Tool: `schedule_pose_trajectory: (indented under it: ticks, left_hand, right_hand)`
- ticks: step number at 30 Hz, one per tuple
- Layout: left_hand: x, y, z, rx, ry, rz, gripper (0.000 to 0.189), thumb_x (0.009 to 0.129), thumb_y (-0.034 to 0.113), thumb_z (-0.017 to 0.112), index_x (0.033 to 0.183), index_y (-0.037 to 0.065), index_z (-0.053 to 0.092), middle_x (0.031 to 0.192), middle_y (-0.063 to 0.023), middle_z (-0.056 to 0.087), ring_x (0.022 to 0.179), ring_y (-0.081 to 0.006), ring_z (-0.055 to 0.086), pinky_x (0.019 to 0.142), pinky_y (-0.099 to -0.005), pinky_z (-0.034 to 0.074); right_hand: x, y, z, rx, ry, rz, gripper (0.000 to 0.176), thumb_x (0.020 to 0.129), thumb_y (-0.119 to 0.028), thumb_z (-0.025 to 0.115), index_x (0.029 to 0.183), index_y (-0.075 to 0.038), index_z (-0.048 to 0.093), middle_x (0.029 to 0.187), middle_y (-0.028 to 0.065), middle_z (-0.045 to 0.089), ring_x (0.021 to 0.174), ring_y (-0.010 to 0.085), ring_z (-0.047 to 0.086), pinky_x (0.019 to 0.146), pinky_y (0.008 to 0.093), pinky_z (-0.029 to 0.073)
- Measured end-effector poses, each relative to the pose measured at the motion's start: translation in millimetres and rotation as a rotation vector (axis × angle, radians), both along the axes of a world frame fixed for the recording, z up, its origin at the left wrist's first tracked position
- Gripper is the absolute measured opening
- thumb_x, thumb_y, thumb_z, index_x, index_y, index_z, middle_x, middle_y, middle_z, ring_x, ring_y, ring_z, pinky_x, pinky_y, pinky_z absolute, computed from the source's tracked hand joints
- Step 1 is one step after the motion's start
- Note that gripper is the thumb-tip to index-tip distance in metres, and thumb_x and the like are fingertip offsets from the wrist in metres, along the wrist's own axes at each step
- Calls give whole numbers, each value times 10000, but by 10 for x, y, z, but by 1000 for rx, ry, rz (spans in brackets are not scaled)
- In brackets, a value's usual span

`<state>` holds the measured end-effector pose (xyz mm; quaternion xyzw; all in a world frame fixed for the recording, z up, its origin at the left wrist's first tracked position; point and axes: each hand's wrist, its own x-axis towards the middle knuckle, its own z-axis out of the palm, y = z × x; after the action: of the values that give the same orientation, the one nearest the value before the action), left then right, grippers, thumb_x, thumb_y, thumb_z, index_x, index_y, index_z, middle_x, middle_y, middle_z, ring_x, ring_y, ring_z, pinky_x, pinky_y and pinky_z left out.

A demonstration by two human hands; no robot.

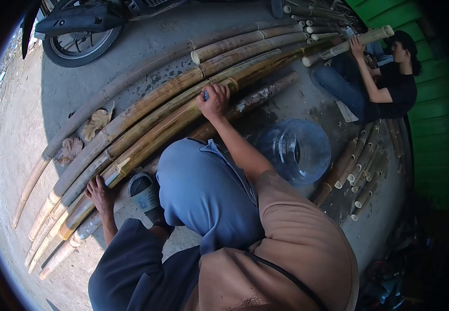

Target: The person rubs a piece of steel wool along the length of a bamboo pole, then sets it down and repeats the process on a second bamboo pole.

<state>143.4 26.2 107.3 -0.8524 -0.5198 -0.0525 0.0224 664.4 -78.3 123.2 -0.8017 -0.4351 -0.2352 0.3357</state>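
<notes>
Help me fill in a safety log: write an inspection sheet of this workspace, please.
Surface: concrete floor, dark spots near the poles, sunlit at far left.
Job's things: long bamboo poles lie side by side on the floor.
Clutter: dry leaves among the poles; clear plastic jug and short bamboo pieces to the right.
Grippers: bare hands; left hand on a pole, right hand on a pole, clutching a small bluish item, mostly hidden.
Cables: nothing seen.
Surroundings: motorbike top left; green wall and seated co-worker holding a bamboo length, right.
</notes>
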Motion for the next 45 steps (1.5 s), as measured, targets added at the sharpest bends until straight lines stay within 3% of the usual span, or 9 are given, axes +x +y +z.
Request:
schedule_pose_trajectory:
  ticks: [2, 6, 14, 18, 21, 26, 36, 38, 45]
  left_hand:
    - [-100, 43, 15, -52, -13, -52, 845, 656, 336, 914, 1396, 96, 585, 1376, -143, 599, 1305, -372, 535, 1130, -539, 336]
    - [-240, 273, 169, -319, -50, -134, 837, 690, 357, 909, 1422, 107, 590, 1427, -149, 590, 1322, -389, 537, 1119, -557, 366]
    - [-271, 260, 162, -302, 26, -152, 950, 731, 443, 903, 1523, 115, 495, 1426, -129, 579, 1359, -367, 512, 1135, -555, 374]
    - [-418, 400, 83, -392, -118, -192, 893, 705, 386, 912, 1491, 153, 558, 1415, -132, 616, 1346, -379, 539, 1125, -532, 407]
    - [-587, 642, 82, -827, -498, -106, 742, 856, 371, 839, 1455, 10, 591, 1423, -203, 639, 1318, -321, 618, 1119, -398, 483]
    - [-631, 626, -71, -608, -201, -174, 816, 847, 468, 823, 1545, 160, 535, 1510, -153, 581, 1457, -362, 482, 1217, -502, 345]
    - [-699, 426, 38, -560, 15, -77, 972, 821, 389, 865, 1648, 328, 359, 1684, -108, 358, 1594, -370, 253, 1230, -686, 219]
    - [-863, 585, 206, -574, 37, -139, 887, 853, 390, 851, 1621, 301, 418, 1711, -121, 323, 1595, -381, 262, 1232, -670, 262]
    - [-2165, 187, 2432, -401, -17, 65, 659, 956, 345, 788, 1543, 181, 538, 1671, -185, 400, 1539, -393, 390, 1232, -501, 389]
  right_hand:
    - [354, -51, -11, -3, -39, -106, 154, 757, -188, 725, 880, -126, 659, 959, 98, 635, 1058, 340, 596, 1102, 581, 398]
    - [-175, 145, -36, 35, -9, 1, 153, 764, -186, 720, 862, -103, 637, 926, 121, 606, 1034, 356, 583, 1047, 577, 415]
    - [-2446, 687, -118, -189, 110, 884, 170, 862, -243, 682, 925, -88, 653, 919, 127, 612, 1005, 345, 608, 960, 505, 451]
    - [-1740, 487, -7, -203, 198, 640, 190, 863, -269, 698, 946, -99, 712, 959, 139, 674, 999, 346, 643, 992, 506, 455]
    - [-532, 180, -32, -176, 29, 261, 206, 888, -265, 693, 1003, -102, 748, 1016, 134, 704, 1026, 361, 647, 1051, 538, 442]
    - [789, -20, -13, -474, 15, -173, 282, 937, -368, 660, 1118, -173, 754, 1221, 99, 699, 1249, 340, 606, 1189, 601, 350]
    - [-2717, 796, -28, -415, 196, 854, 231, 969, -280, 621, 1057, -66, 640, 1094, 190, 648, 1109, 399, 608, 978, 544, 477]
    - [-2805, 776, -83, -356, 100, 931, 222, 924, -276, 661, 1037, -85, 659, 1069, 174, 657, 1110, 381, 613, 1018, 533, 457]
    - [-525, 190, -125, -157, 99, 201, 193, 863, -289, 683, 995, -163, 743, 1044, 76, 708, 1127, 322, 599, 1037, 532, 422]
